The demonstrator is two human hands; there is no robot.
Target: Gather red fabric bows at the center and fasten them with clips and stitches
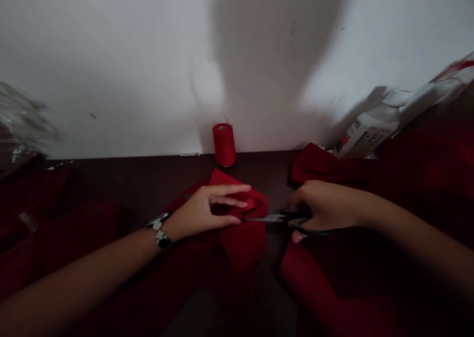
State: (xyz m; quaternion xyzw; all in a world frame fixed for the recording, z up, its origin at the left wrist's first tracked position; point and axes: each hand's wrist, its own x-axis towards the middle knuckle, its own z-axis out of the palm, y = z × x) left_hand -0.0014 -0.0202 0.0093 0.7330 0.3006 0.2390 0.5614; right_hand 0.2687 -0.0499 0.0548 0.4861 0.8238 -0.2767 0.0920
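Note:
My right hand (322, 206) is closed round the dark handles of a pair of scissors (274, 218), whose metal blades point left into the red cloth (242, 245). My left hand (207, 208) rests over that cloth, with its fingers and thumb bent around a fold and the fingertips beside the blade tips. Whether the fingers pinch the cloth is hard to tell in the dim light. A watch and a bracelet (159, 228) are on my left wrist.
A red thread spool (224, 147) with pins in its top stands by the white wall. Left of it lies a small metal clip (189, 154). A white bottle (366, 130) leans at the back right. More red cloth (326, 164) covers both sides of the dark table (122, 174).

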